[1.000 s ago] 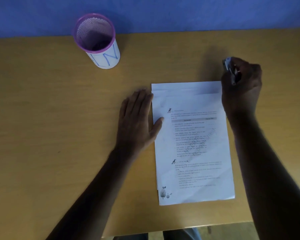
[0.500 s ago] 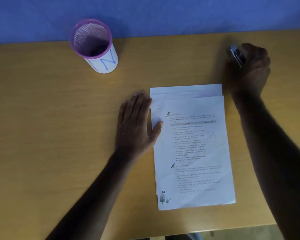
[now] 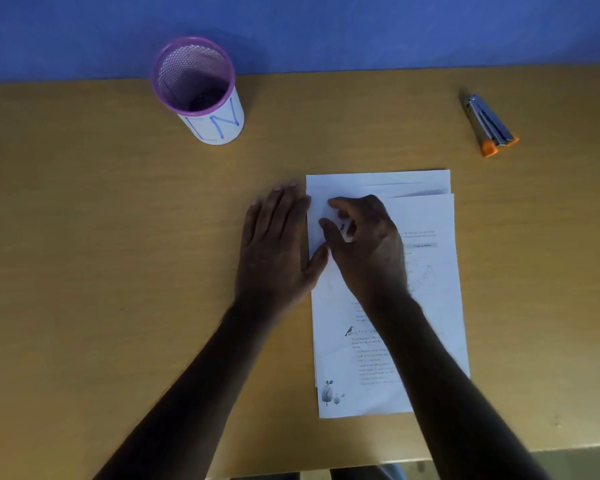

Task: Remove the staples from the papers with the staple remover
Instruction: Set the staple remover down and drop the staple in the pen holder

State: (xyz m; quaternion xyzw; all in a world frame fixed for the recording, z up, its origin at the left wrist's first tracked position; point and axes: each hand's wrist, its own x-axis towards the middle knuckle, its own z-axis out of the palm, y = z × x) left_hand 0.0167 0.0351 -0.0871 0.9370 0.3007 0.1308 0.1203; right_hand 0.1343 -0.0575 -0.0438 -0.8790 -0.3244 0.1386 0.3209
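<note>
A small stack of printed white papers (image 3: 428,216) lies on the wooden table (image 3: 84,237), its sheets slightly fanned at the top. My left hand (image 3: 274,244) rests flat at the stack's left edge, thumb on the paper. My right hand (image 3: 368,244) hovers over the top left corner of the papers, index finger and thumb curved and apart, nothing visible between them. I see no staple; the hand covers that corner. The staple remover (image 3: 490,124), metal with orange ends, lies alone on the table at the far right, well away from both hands.
A white mesh pen cup (image 3: 201,95) with a purple rim stands at the back left, near the blue wall (image 3: 326,29). The table's front edge runs just below the papers.
My right hand has let go of the staple remover at the far right of the table and moved left onto the papers' top left corner. My left hand has stayed put.
</note>
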